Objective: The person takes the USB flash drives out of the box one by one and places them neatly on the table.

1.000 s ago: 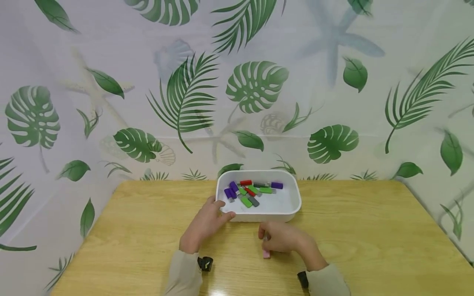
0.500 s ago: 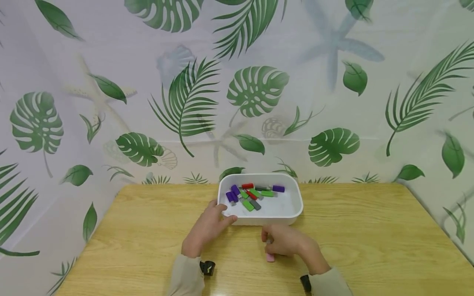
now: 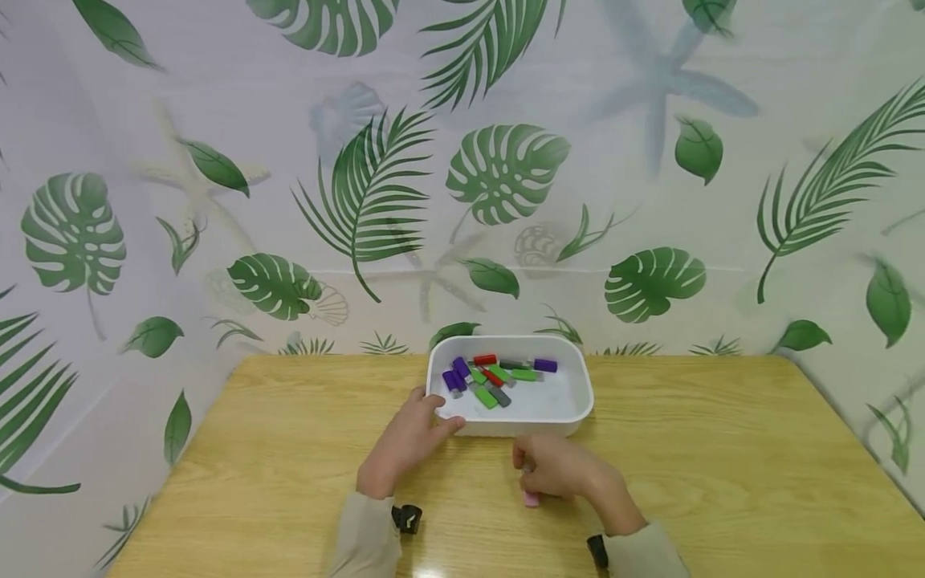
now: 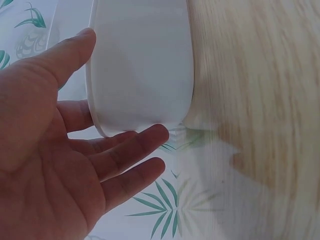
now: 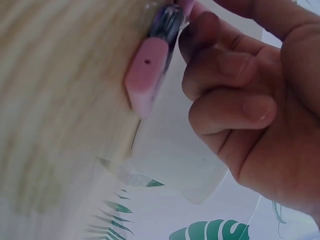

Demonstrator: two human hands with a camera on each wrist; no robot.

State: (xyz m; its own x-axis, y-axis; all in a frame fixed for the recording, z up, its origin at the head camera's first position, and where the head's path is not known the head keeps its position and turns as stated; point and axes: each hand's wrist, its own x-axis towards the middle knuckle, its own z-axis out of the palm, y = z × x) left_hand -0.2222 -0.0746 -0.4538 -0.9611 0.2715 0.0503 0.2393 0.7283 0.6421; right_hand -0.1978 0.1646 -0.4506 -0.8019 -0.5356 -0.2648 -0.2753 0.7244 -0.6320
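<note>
Hardly anything moves since the earlier frame: the head view shifts slightly, hands and tray keeping their places. Right hand (image 3: 556, 467): fingers curled, thumb and forefinger seemingly pinched about the slim end of one pink drive (image 5: 146, 75); contact partly hidden. Pink drive: at or just above the table (image 3: 686, 449), which we cannot tell, in front of the tray (image 3: 506, 429), body towards us. For a sure hold, we judge the body's sides best. Left hand (image 3: 408, 437): loosely bent round the tray's near left corner, thumb on the near rim; light steadying should suffice. Contents: drives (image 3: 486, 396), purple, red, green, grey, mostly left and centre; white floor shows at right. Edges: near wall just beyond our right knuckles, so forward motion calls for lift; cloth (image 3: 506, 172) close behind. Room: bare table to either side and nearer us.
</note>
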